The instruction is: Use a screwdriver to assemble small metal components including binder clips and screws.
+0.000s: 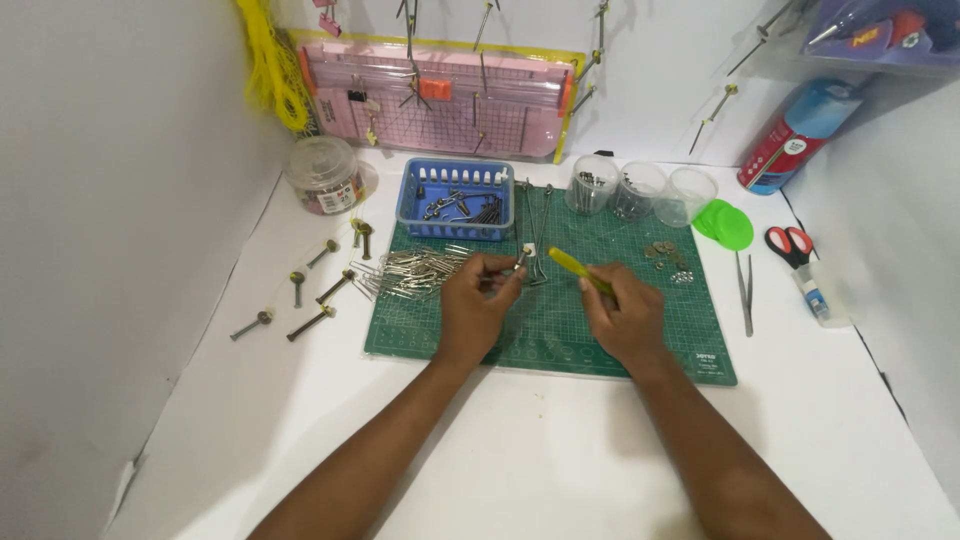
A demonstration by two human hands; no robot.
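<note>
Left hand: fingertips pinching a small metal piece above the green cutting mat. Right hand: closed round a yellow-green handled tool, tip pointing toward the piece. Pile of metal clips lies just left.

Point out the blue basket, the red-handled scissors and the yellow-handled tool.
blue basket (455,231): head view, front wall.
red-handled scissors (790,243): head view, handle loops.
yellow-handled tool (572,264): head view, handle above the right hand (625,318).

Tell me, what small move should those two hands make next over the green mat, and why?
Probably bring the yellow-handled tool in the right hand a little leftward to the small metal piece pinched in the left hand. The tool's end already points that way, a short gap remains between them, and both hands hover above the green cutting mat.
</note>
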